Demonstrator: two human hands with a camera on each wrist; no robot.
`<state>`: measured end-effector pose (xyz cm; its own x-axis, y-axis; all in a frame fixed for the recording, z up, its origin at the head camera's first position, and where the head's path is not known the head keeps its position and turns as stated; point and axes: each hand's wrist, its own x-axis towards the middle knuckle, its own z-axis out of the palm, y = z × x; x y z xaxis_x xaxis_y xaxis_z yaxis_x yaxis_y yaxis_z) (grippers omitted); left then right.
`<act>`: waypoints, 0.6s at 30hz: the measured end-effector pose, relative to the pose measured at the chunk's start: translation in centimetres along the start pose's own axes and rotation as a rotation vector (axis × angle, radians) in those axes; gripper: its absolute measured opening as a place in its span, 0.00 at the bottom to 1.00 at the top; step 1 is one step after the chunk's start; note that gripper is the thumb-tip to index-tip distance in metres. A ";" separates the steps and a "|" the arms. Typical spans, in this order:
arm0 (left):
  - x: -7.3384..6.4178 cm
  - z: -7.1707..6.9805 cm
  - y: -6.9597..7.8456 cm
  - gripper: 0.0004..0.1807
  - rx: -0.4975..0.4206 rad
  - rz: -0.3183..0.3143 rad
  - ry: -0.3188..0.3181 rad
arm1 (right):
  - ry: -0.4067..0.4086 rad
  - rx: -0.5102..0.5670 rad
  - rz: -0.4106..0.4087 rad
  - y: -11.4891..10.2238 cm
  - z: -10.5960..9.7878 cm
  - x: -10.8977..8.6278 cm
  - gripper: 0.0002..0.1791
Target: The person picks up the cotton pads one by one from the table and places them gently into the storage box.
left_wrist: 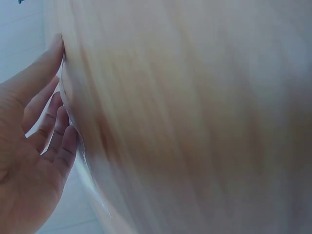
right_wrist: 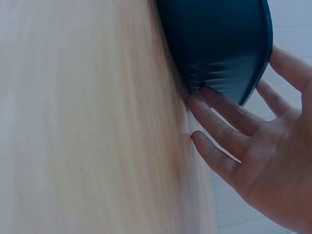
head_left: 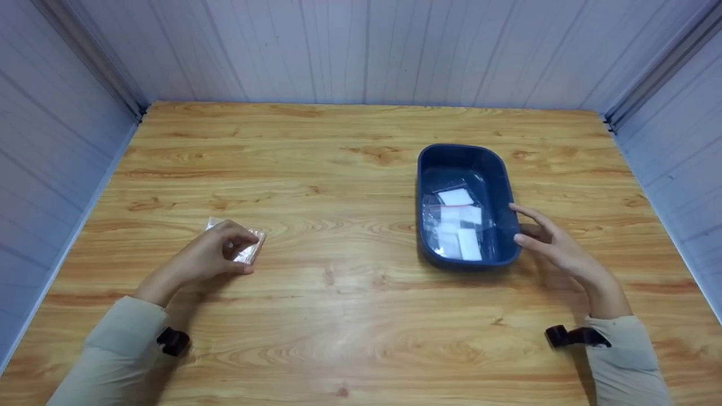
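On the left of the table, my left hand rests over a small stack of clear plastic bags. Its thumb and fingers are spread apart, with the fingertips at the bags; in the left wrist view the plastic's edge shows under them. On the right stands a dark blue bin. Small clear zip bags with white pieces lie inside it. My right hand touches the bin's near right side, its index finger and thumb at the rim and its other fingers low beside the outer wall.
The wood-grain table carries the bin and the bags. Pale panel walls enclose its back and both sides. A dark wrist strap sits at the left sleeve and another band at the right.
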<state>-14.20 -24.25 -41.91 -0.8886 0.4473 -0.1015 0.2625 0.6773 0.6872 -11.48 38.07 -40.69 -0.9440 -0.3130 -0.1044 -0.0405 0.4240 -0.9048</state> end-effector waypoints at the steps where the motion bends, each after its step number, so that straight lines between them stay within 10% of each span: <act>1: 0.0 -0.1 0.0 0.28 -0.004 -0.005 -0.005 | 0.003 0.000 -0.002 0.0 0.0 0.0 0.33; 18: 0.2 -0.4 -0.1 0.28 -0.008 0.002 0.007 | 0.006 -0.004 0.015 -0.1 0.1 0.0 0.33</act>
<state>-14.55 -24.41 -41.71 -0.8907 0.4444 -0.0954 0.2610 0.6719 0.6931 -11.42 38.00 -40.64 -0.9465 -0.3014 -0.1150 -0.0281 0.4323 -0.9013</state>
